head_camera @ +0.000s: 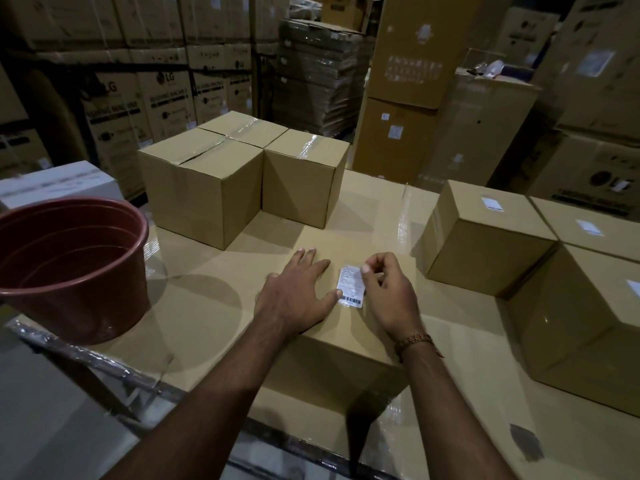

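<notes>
Fingers [306, 261] of the left hand [294, 292] lay straight and spread, palm down on the flat top of a plain cardboard box [346, 351], with the thumb touching a small white barcode label [350, 287]. The right hand [388, 296] arched over the label's right side, fingers curled, pinching its upper corner. The box stood on the glossy film-wrapped counter [207, 306], near a round reddish plastic pot [69, 265].

The one camera sat on the person's head and looked forward and down, close over the box [346, 362] on the work surface [214, 271], near enough that the label [350, 286] showed its barcode. Its wide angle also reached the stacked cartons [156, 98] well behind.
</notes>
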The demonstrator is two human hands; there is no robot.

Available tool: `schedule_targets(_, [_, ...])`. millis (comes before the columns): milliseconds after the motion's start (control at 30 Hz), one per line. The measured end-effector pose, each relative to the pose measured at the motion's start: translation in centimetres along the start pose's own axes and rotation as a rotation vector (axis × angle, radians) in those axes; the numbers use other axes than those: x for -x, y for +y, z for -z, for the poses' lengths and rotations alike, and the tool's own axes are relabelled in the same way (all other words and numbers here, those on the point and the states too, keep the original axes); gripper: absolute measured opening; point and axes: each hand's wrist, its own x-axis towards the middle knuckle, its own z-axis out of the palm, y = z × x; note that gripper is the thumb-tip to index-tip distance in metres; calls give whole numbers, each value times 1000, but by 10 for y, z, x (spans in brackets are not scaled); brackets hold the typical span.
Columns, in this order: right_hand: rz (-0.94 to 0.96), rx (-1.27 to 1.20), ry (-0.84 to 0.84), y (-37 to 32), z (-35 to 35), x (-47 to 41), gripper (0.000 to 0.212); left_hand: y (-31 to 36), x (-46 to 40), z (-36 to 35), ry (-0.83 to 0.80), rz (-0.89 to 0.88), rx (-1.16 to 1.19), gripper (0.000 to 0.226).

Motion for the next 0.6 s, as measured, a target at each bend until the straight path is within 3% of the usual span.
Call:
schedule_targets(200, [-9, -20, -153, 5, 8, 2, 49, -1, -1, -2, 8, 3, -2, 76])
schedule_targets(333, [6, 23, -145, 3, 7, 6, 78, 0, 0, -2, 6, -3, 3, 75])
schedule_targets(400, [21, 84, -118, 2, 6, 8, 72, 1, 0, -1, 2, -7, 0, 76])
schedule_targets(600, [66, 262, -30, -3, -7, 14, 11, 0, 0, -1, -1, -11, 4, 76])
